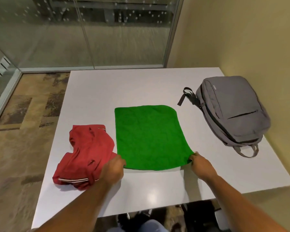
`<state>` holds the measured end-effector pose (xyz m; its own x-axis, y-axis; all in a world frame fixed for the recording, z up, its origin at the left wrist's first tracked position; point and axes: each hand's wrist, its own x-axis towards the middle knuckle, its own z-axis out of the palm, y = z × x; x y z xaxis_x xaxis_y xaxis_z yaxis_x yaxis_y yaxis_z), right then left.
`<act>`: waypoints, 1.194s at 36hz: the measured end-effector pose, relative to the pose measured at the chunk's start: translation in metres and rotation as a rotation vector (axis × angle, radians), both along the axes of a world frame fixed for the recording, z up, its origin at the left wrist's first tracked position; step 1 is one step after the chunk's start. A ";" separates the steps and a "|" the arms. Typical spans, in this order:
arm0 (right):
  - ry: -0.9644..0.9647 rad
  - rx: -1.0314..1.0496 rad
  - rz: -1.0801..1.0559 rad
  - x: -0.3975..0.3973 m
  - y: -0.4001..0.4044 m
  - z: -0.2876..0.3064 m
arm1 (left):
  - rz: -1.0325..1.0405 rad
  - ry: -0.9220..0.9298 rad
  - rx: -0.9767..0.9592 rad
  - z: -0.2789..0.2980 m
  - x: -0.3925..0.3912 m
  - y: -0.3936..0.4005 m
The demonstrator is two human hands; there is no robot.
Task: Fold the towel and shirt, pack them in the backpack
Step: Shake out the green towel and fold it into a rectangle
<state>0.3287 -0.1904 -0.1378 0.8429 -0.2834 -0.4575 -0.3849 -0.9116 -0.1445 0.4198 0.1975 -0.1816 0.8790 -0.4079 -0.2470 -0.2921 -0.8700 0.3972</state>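
Knees: blue trousers (151,226) at bottom edge, below table edge, between the two forearms.
Left hand (113,171): fingers closed, pinching near-left corner of green towel (149,138); fingertips hidden under the knuckles, wrist overlaps right edge of red shirt.
Right hand (202,165): fingers pinched together on near-right corner of towel, corner slightly raised off the table.
Towel: spread flat between and beyond the two grips, single layer as far as can be seen, far corners rounded, near edge runs hand to hand and bows toward the camera.
Red shirt (85,156): crumpled, not folded, just left of left hand's grip, touching towel's left edge near that hand; white stripes on hem at near side and on a trim at far side.
Backpack (233,111): grey, lying flat, well apart from right hand, beyond and right of it; main zip looks shut, cannot tell for sure; front pocket slit faces up.
Backpack strap (185,96): dark loop sticking out left of the bag's far end, beyond right-hand grip.
Carry loops (246,152): grey, at bag's near end, right of right hand.
Table (124,87): white, glossy, holds all three items; far half bare.
Floor (23,114): patterned brown carpet, left of the table.
Glass wall (90,30): beyond the table.
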 end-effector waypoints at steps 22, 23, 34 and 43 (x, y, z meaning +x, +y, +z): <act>-0.121 -0.056 -0.041 -0.014 0.043 -0.014 | -0.060 -0.196 0.031 -0.009 -0.030 -0.021; -0.153 -0.040 -0.023 -0.009 0.049 -0.017 | -0.043 -0.183 0.028 -0.007 -0.028 -0.027; -0.464 0.378 0.001 0.051 0.140 -0.041 | 0.075 -0.049 -0.238 -0.022 0.005 -0.114; -0.542 0.530 -0.049 0.073 0.161 -0.079 | 0.041 -0.090 -0.180 -0.063 0.009 -0.121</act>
<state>0.4018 -0.0290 -0.2170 0.9806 -0.1836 -0.0686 -0.1736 -0.6510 -0.7390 0.4287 0.0765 -0.2445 0.9109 -0.4021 -0.0930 -0.2997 -0.7993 0.5208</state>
